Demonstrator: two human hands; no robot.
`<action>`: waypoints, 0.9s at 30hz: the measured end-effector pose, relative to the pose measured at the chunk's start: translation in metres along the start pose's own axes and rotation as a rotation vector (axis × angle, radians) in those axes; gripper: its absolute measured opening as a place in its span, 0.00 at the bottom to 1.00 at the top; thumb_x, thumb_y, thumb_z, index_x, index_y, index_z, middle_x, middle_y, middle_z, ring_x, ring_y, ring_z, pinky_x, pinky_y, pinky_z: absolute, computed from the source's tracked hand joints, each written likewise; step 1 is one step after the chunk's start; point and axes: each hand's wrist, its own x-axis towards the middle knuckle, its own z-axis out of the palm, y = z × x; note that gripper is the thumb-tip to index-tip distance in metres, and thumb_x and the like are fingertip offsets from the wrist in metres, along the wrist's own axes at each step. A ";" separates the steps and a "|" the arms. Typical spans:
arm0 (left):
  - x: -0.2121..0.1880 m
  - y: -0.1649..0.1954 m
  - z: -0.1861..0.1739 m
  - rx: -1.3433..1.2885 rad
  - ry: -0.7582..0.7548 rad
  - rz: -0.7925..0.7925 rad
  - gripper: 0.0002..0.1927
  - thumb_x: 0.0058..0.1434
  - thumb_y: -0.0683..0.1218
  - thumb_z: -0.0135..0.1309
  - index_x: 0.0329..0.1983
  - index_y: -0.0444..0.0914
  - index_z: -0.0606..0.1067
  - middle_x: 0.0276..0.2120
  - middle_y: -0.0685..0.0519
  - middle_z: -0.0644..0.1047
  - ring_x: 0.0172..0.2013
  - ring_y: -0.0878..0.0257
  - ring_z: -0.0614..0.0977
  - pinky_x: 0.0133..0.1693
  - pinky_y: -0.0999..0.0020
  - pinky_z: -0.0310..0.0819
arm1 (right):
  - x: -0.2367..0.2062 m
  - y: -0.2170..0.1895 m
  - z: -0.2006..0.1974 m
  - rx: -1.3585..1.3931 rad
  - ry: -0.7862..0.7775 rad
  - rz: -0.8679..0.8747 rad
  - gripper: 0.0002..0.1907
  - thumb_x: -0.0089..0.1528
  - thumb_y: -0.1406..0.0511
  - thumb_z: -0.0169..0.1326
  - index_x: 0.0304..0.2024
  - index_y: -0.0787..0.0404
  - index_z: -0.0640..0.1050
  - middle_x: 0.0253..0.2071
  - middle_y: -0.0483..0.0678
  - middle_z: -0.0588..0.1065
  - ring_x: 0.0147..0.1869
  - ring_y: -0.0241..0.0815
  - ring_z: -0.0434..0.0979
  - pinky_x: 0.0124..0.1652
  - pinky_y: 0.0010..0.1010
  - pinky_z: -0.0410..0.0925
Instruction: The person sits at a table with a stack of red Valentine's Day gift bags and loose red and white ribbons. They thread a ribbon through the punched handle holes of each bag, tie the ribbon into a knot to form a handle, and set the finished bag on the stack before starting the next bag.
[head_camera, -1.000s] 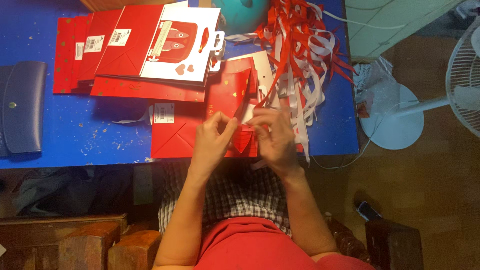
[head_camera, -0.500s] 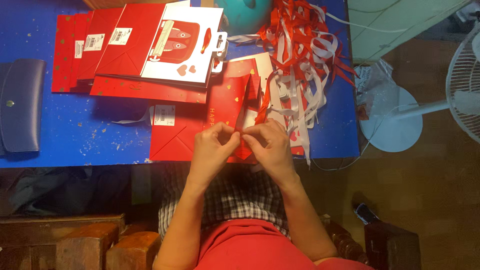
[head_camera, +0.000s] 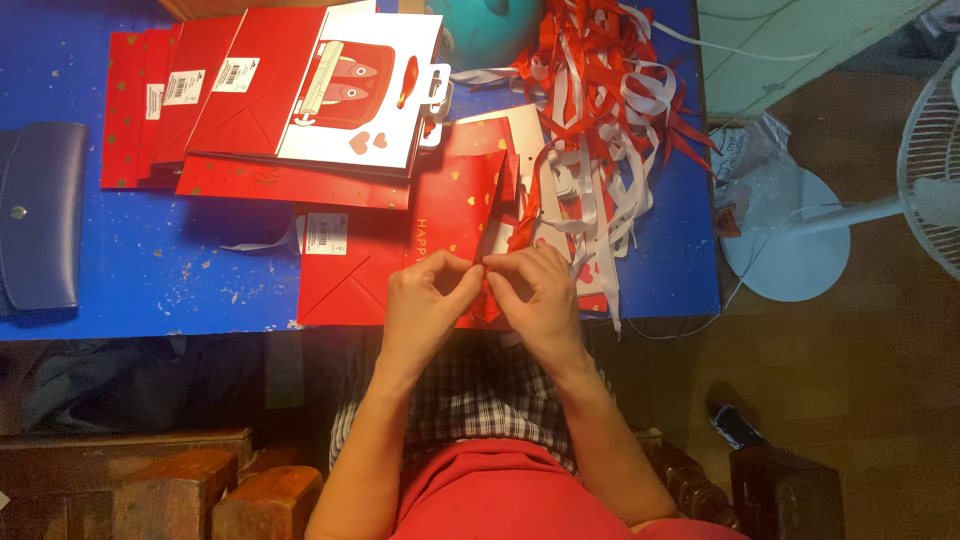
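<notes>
A flat red paper gift bag (head_camera: 375, 255) with gold hearts lies on the blue table (head_camera: 150, 270) at its near edge. My left hand (head_camera: 428, 300) and my right hand (head_camera: 535, 290) meet over the bag's right side, fingertips pinched together on a red ribbon (head_camera: 520, 225) that runs up from the bag toward the ribbon heap. Both hands rest on the bag near the table edge.
A pile of flat red gift bags (head_camera: 270, 100), one with a white panel, lies at the back left. A tangle of red and white ribbons (head_camera: 600, 110) fills the back right. A dark blue pouch (head_camera: 38, 215) sits at the left. A white fan (head_camera: 900, 210) stands on the floor right.
My hands have drawn together and slid slightly toward the near edge of the bag, pinching the ribbon between them. The bag has stayed in place.
</notes>
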 end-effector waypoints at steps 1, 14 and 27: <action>0.001 0.000 0.000 0.004 0.003 0.002 0.09 0.61 0.46 0.60 0.32 0.34 0.81 0.22 0.53 0.83 0.24 0.72 0.82 0.29 0.74 0.75 | -0.001 0.001 -0.001 0.017 0.003 -0.005 0.07 0.59 0.69 0.61 0.41 0.60 0.82 0.39 0.47 0.79 0.48 0.47 0.77 0.61 0.41 0.64; 0.000 -0.002 0.001 -0.043 0.000 -0.030 0.09 0.62 0.45 0.61 0.33 0.34 0.82 0.22 0.55 0.82 0.23 0.74 0.79 0.27 0.76 0.73 | -0.003 0.005 -0.004 0.125 -0.005 -0.034 0.06 0.61 0.73 0.58 0.40 0.62 0.82 0.38 0.46 0.79 0.48 0.45 0.78 0.65 0.44 0.62; 0.000 -0.014 -0.002 -0.187 -0.052 -0.014 0.10 0.64 0.46 0.59 0.43 0.35 0.82 0.29 0.55 0.84 0.30 0.73 0.83 0.33 0.77 0.77 | -0.004 0.005 0.002 0.116 0.057 -0.018 0.06 0.59 0.74 0.59 0.39 0.64 0.79 0.38 0.49 0.76 0.45 0.47 0.77 0.47 0.34 0.69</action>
